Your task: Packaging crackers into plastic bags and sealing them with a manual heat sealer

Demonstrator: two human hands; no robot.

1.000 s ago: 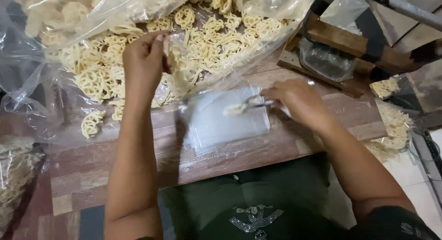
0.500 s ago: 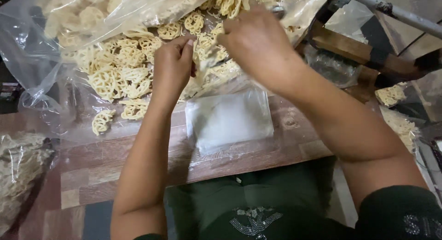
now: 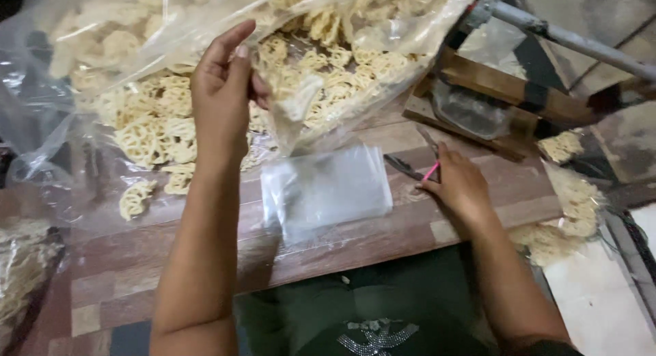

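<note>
- Our left hand (image 3: 222,96) is pinched shut on the lip of the big clear bag (image 3: 61,89), thumb inside and fingers outside, lifting the mouth so the lattice crackers (image 3: 160,127) show — we should hold that lip high and taut, since a slack edge would likely let pieces slide out.
- Our right hand (image 3: 459,185) rests near the desk's right edge with its fingers closed loosely on a pair of tongs (image 3: 413,166) that have a pink part; the blades lie flat on the wood, holding nothing.
- Between the hands, at the desk's middle, lies the small empty pouch (image 3: 324,188), flat and just below the big bag's mouth — best kept there, its opening toward the crackers.
- A few crackers sit loose near the desk's left edge; more filled bags crowd the far left and right.
</note>
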